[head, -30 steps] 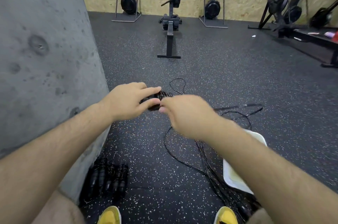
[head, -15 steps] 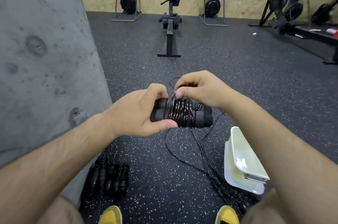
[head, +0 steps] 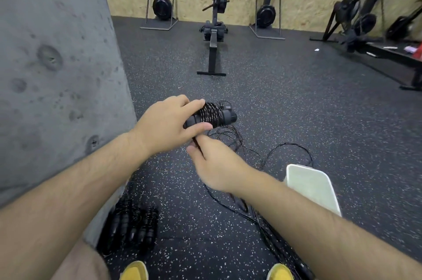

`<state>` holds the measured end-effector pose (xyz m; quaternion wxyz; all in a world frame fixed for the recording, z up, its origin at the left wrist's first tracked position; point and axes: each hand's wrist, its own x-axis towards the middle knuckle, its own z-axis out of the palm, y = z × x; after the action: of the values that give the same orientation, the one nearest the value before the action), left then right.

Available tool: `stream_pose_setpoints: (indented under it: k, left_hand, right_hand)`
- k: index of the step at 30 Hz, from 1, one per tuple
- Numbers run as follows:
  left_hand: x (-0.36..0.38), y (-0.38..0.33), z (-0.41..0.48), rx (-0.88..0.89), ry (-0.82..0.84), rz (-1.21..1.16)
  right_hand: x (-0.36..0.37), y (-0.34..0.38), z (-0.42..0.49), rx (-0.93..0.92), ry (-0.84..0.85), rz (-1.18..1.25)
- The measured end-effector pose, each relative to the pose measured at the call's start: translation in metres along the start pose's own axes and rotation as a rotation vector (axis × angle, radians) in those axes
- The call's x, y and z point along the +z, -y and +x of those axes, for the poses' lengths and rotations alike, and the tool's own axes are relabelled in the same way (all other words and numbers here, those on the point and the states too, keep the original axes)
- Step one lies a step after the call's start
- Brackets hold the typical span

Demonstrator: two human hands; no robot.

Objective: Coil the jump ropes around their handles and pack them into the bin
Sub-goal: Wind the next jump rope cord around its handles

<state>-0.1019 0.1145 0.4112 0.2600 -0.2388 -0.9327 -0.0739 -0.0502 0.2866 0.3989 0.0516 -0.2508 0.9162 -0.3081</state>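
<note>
The left hand (head: 166, 124) grips the paired handles (head: 225, 117), half-wound with rope, above the floor. Just below, the right hand (head: 214, 163) seems to pinch the loose rope (head: 251, 154); the white bin (head: 312, 188) sits to its right.

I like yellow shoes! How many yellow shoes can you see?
2: one yellow shoe at the bottom edge left of centre, another to its right; both partly cropped.
</note>
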Motion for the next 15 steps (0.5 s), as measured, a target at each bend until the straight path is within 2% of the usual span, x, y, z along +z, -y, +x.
stream_pose_setpoints:
  k: [4,6,10,15]
  left_hand:
    - [0.003,0.003,-0.004,0.021,0.066,-0.043]
    - [0.001,-0.001,-0.007,0.05,0.134,-0.122]
    - [-0.004,0.0,-0.013,0.069,0.237,-0.212]
    - [-0.009,0.006,-0.02,0.106,0.323,-0.174]
  right_hand:
    - [-0.035,0.002,-0.004,-0.138,-0.068,-0.443]
    - [-0.048,-0.001,-0.002,-0.192,-0.1,-0.571]
    - [-0.057,-0.007,0.002,-0.206,-0.102,-0.541]
    - [-0.067,-0.012,0.005,-0.195,-0.158,-0.416]
